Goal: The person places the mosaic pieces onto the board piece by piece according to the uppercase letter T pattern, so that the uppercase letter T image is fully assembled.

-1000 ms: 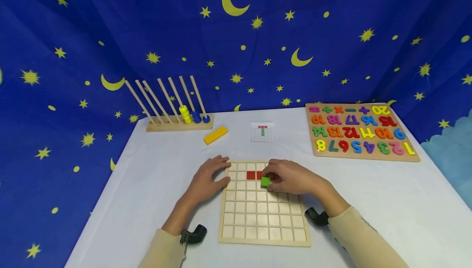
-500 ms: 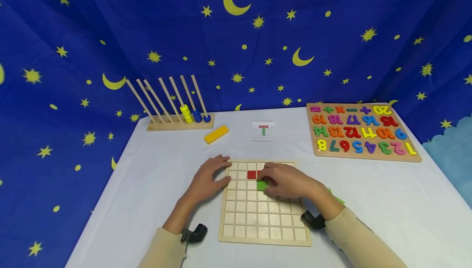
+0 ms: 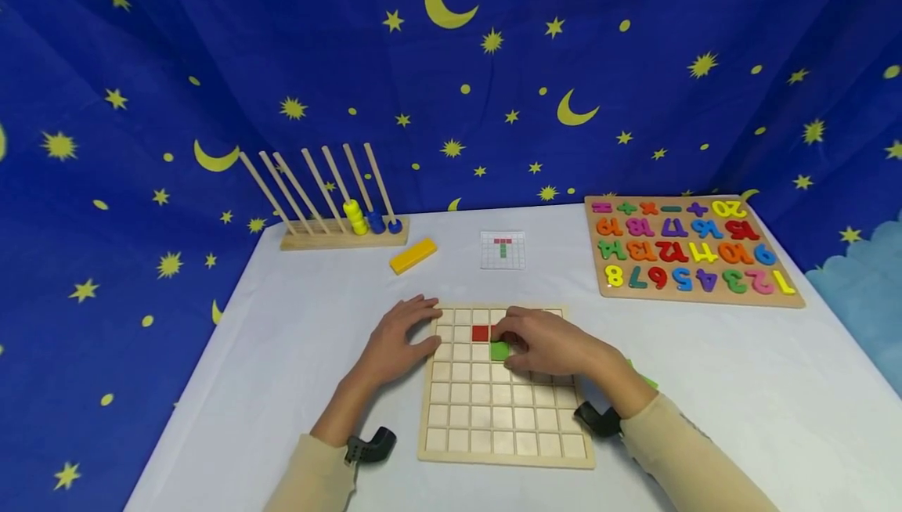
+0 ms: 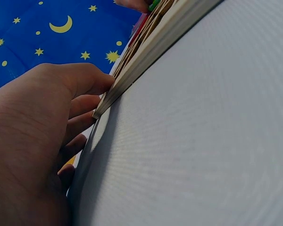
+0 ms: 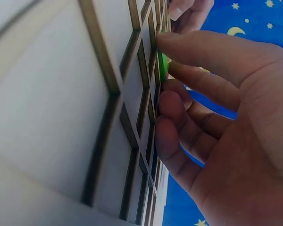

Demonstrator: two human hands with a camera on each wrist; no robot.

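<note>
A wooden grid board (image 3: 507,461) lies flat on the white table. My left hand (image 3: 396,344) rests at its upper left, thumb and index fingertips touching the edge, as the left wrist view also shows. Over the upper grid, my right hand (image 3: 553,344) has its thumb and index finger around a green square tile (image 3: 499,352), which sits in a cell of the third row. Just above it is a row with a red tile (image 3: 480,333); another red patch shows under the fingers. In the right wrist view the green tile (image 5: 163,66) appears edge-on beside the fingertips.
Behind the board lies a small pattern card (image 3: 503,250) with a red and green T. A yellow block (image 3: 413,257) and a wooden rod stand with rings (image 3: 344,239) are at back left. A number puzzle (image 3: 694,252) lies right. Green pieces (image 3: 643,375) show past the right forearm.
My right hand has lowered the green tile from above the board into a cell, moving slightly left. Over the last half second the hand barely moves. The left hand stays put.
</note>
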